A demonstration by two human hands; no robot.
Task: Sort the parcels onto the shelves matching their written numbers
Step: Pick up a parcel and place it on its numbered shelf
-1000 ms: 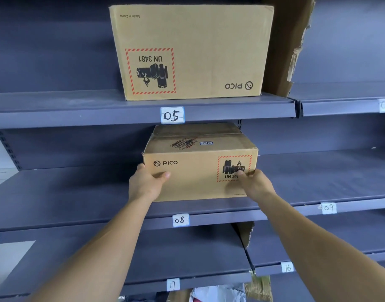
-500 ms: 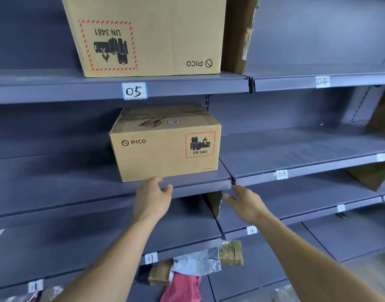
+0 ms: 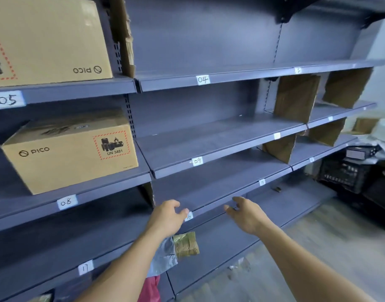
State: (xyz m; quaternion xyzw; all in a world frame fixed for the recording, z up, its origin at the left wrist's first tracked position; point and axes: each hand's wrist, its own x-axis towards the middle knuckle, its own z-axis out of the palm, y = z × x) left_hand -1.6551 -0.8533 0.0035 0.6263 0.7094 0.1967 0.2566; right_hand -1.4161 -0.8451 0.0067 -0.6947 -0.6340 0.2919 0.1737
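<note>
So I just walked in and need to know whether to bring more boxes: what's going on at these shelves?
A person is sorting parcels onto numbered shelves. Right now both hands are empty: the left hand and right hand hang open in front of the shelf tagged 16. A PICO box sits on the shelf tagged 08, and a larger box sits upside down on 05. Shelves 04 and 09 are bare.

- Brown cardboard PICO box [image 3: 69, 158]: on grey metal shelf 08 [image 3: 100, 188], left of frame.
- Larger brown cardboard box [image 3: 47, 40]: upper left, on shelf 05 [image 3: 78, 89].
- Grey plastic parcel [image 3: 164, 256]: lower centre, beside tan taped packet [image 3: 186, 244].
</note>
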